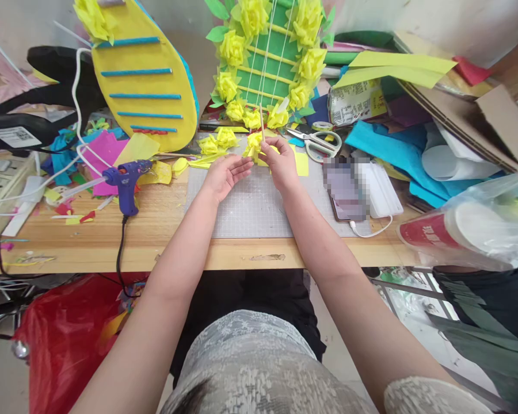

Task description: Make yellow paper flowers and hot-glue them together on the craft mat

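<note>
Looks like flower-shaping over the mat: right hand pinches a thin stick by the yellow flower, left hand loosely cupped, seemingly empty, so next calls for steadiness.

The bare left forearm and bare right forearm cross the front edge of the wooden desk, angled inward — left hand palm inward, fingers loosely extended; right hand near it, thumb and fingers pinched.
</note>
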Motion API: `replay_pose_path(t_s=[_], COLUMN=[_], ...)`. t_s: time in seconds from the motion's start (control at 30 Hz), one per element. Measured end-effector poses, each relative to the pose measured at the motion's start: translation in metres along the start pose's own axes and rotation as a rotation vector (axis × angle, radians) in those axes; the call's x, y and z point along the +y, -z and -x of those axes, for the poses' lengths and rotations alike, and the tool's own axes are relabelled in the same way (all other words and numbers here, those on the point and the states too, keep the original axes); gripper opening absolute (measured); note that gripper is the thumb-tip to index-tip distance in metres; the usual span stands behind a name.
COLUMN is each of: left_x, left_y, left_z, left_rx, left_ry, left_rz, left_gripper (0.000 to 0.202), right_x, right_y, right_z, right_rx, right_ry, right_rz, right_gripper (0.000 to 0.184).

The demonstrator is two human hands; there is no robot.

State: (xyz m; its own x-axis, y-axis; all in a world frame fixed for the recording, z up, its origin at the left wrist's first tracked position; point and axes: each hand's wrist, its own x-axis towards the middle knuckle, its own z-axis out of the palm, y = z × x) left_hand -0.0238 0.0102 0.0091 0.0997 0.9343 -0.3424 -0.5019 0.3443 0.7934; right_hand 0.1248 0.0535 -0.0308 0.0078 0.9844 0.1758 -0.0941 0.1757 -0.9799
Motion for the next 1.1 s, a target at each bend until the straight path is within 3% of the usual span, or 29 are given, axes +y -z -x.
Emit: replay_pose_path(t_s=[0.13,0.53,0.9,1.1], left_x=[0.0,-0.002,-0.004,-0.001], left_y=[0.0,-0.002,0.0,0.002], left_z=[0.001,0.001,-0.005,-0.004], left_rx=[-0.002,0.052,0.209,0.195], left_ry=[0.009,-0.035,-0.164,-0.097], left_rz=[-0.03,-0.071,-0.076,-0.018], left_gripper=[0.005,0.011,0.023,0.017], right_x=[0.008,0.016,0.006,0.001], right_y=[0.002,-0.001,-0.004,-0.009], right_z=[-0.004,-0.004,0.004,0.01], right_rx=[0.075,0.054,-0.02,-0.016], right_ry=[0.08,0.285,0.316,0.35], right_rz=[0.064,0.266,0.373,0.39], right_gripper=[0.038,0.039,0.036,0.032])
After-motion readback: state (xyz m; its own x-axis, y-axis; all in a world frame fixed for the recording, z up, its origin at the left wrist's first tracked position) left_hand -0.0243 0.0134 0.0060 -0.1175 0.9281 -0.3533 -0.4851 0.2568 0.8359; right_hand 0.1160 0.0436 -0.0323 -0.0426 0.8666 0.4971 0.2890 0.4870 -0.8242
